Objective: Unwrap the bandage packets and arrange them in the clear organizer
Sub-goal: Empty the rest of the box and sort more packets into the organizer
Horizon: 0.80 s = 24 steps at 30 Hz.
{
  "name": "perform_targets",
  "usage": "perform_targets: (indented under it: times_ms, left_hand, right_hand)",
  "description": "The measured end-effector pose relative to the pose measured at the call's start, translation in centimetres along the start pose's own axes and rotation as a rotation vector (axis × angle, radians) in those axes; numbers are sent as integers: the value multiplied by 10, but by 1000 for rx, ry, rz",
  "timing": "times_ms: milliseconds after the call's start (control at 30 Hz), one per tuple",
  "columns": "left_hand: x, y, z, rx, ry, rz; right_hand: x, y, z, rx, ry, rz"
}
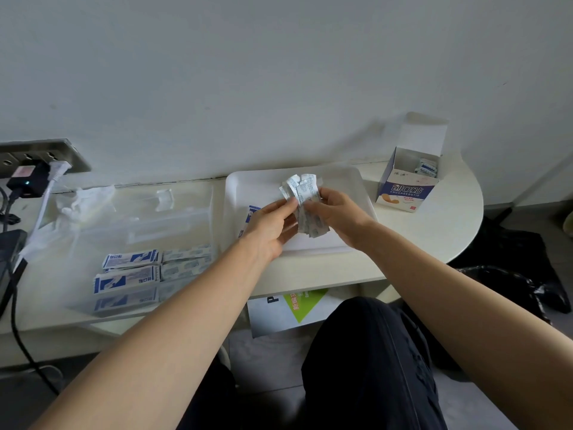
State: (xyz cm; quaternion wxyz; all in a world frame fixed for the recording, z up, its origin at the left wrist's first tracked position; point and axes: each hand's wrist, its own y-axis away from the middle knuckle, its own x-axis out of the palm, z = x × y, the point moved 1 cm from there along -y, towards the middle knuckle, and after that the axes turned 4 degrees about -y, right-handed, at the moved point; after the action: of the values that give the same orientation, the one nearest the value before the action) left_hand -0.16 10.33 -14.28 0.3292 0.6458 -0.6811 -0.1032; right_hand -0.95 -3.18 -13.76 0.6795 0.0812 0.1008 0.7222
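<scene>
Over the white tray (pixel 245 187) both my hands hold a fanned bundle of small bandage strips (pixel 305 197). My left hand (pixel 269 226) pinches the bundle's left side and my right hand (pixel 336 214) grips its right side. A blue-and-white packet (pixel 248 221) lies on the tray, partly hidden behind my left hand. The clear organizer (pixel 139 218) sits to the left, with blue-and-white bandage packets (pixel 130 273) and several loose strips (pixel 186 262) in its near compartments.
An open bandage box (pixel 409 184) with more strips inside stands at the table's right end. Crumpled clear plastic (pixel 83 203) lies at the organizer's far left. A wall socket with plugs and cables (pixel 31 178) is at the left edge. A black bag (pixel 511 274) lies on the floor.
</scene>
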Motion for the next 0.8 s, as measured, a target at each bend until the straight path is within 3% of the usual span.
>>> perform_targets:
  times_ms: [133, 267, 333, 467, 667, 800]
  left_hand:
    - [-5, -2, 0, 144, -199, -64]
    - [-9, -7, 5, 399, -640, -118]
    - [-10, -8, 9, 472, -906, -99]
    - [-8, -8, 20, 521, -1261, -31]
    - [-8, 0, 14, 599, -1323, -87]
    - [-3, -1, 18, 589, -1336, -32]
  right_hand:
    - [-11, 3, 8, -150, 383, -49]
    - [-25, 2, 1, -395, 1085, -118]
    - [-23, 4, -11, -499, 1268, -58]
    - [-17, 6, -29, -498, 1312, -17]
    - [-29, 6, -27, -368, 1209, -29]
    - [-26, 8, -28, -242, 1093, 34]
